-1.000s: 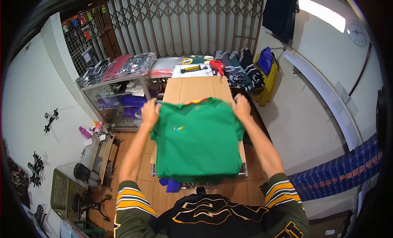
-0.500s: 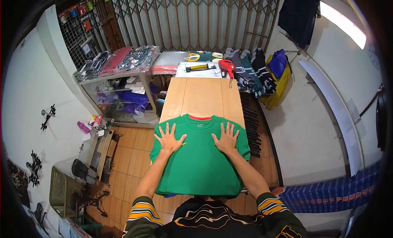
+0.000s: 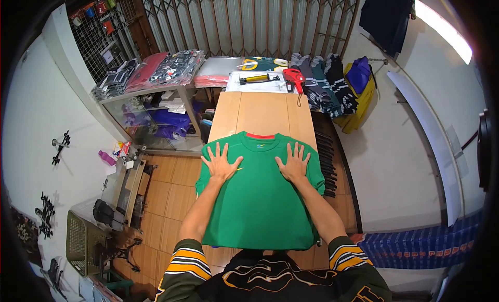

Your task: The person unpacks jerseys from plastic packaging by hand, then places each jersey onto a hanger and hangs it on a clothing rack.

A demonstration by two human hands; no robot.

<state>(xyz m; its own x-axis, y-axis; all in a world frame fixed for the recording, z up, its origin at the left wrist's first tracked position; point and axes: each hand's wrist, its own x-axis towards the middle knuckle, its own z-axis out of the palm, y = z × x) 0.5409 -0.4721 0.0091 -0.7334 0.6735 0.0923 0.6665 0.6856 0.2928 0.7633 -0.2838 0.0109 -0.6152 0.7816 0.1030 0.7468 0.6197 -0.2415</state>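
A green T-shirt (image 3: 260,208) with a red inner collar lies spread over the near part of a wooden table (image 3: 265,110). Its neckline points away from me, and its lower edge hangs by my body. My left hand (image 3: 222,166) rests flat on the left chest, fingers spread, beside a small yellow mark. Flat on the right chest is my right hand (image 3: 294,166), its fingers also apart. Neither hand grips the cloth.
Beyond the table are a yellow-and-black hand pump (image 3: 258,79) and a red handheld tool (image 3: 294,81). Folded dark garments (image 3: 332,89) lie to their right. Packaged clothes (image 3: 176,68) sit on a glass display case (image 3: 150,122). A basket (image 3: 79,244) stands at lower left.
Both hands have slid forward, away from me, together with the upper part of the green T-shirt. The camera view has also shifted slightly.
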